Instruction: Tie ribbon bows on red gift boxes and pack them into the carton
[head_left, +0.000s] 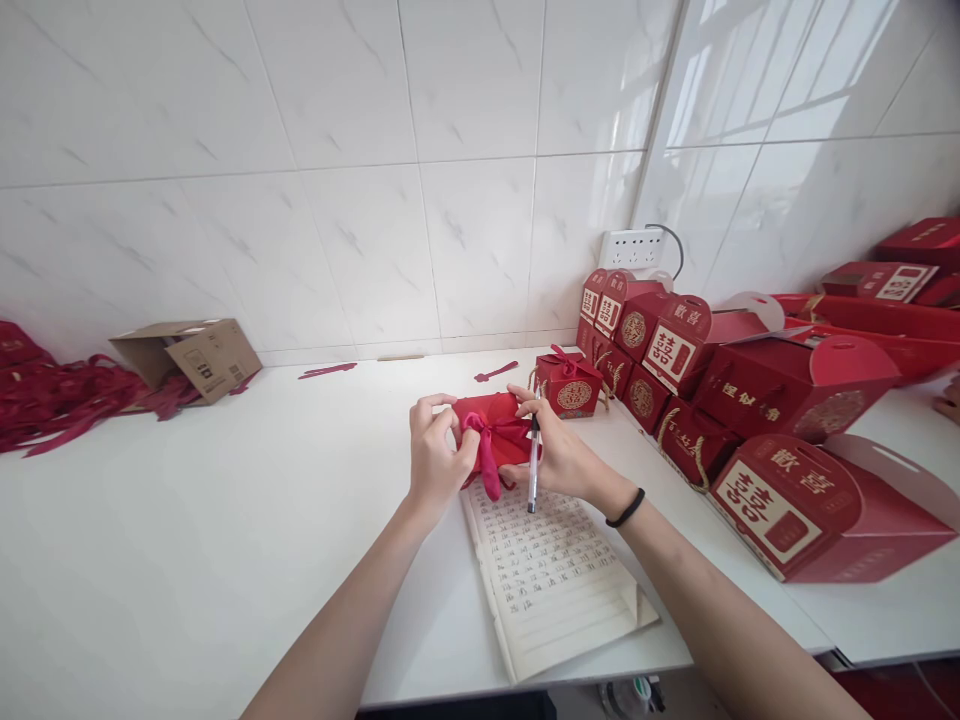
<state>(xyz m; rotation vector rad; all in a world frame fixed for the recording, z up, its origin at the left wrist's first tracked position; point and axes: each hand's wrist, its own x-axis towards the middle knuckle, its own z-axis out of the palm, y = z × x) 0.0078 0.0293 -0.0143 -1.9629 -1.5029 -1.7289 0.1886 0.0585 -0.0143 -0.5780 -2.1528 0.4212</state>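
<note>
The small red box [501,408], partly hidden by both hands, covers the top of a cream, lined, handwritten paper [559,580]. The left hand [436,447], fingers bent, pinches it beside its satiny crimson bow [490,465]; the right hand [561,447], loosely curled, holds its other side plus a clear-barrelled pen [533,472]. The frame crops a tangled dark-red ribbon pile [67,412].

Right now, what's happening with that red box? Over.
Left grip and right grip holding red box. Magenta bow on it. Pen in right grip, possibly in the way.
</note>
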